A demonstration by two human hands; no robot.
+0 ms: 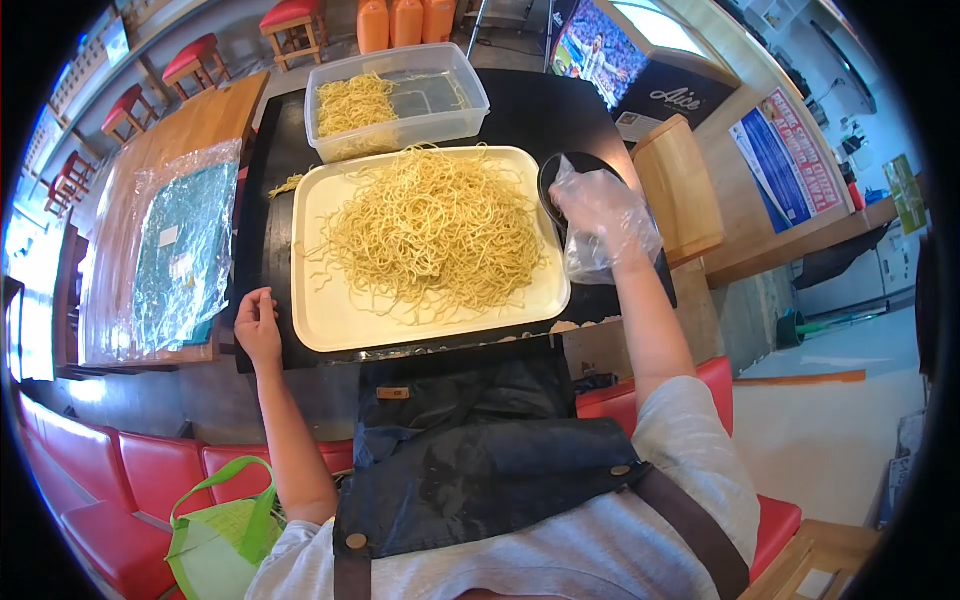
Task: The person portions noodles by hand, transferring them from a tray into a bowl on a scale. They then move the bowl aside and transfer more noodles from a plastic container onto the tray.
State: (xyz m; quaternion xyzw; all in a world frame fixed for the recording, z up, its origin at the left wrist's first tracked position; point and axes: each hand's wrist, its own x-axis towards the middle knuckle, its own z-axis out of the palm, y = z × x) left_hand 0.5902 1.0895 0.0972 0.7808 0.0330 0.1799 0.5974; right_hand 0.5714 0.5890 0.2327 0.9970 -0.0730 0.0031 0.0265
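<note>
A heap of yellow noodles point(435, 230) covers much of a cream tray point(312, 318) on the black table. To the tray's right, my right hand point(605, 210), inside a loose clear plastic glove, reaches into a black bowl point(546, 185). Its fingers look curled together at the bowl; what they hold, if anything, is hidden by the plastic and the rim. My left hand point(260, 325) is bare and hovers by the table's left front edge, apart from the tray. Its fingers are curled in with nothing visible in them.
Behind the tray stands a clear plastic bin point(440, 130) partly filled with noodles. Plastic-wrapped teal material point(180, 250) lies on the wooden table at left. A wooden chair back point(678, 190) is close on the right. A green bag point(225, 535) rests on the red seating.
</note>
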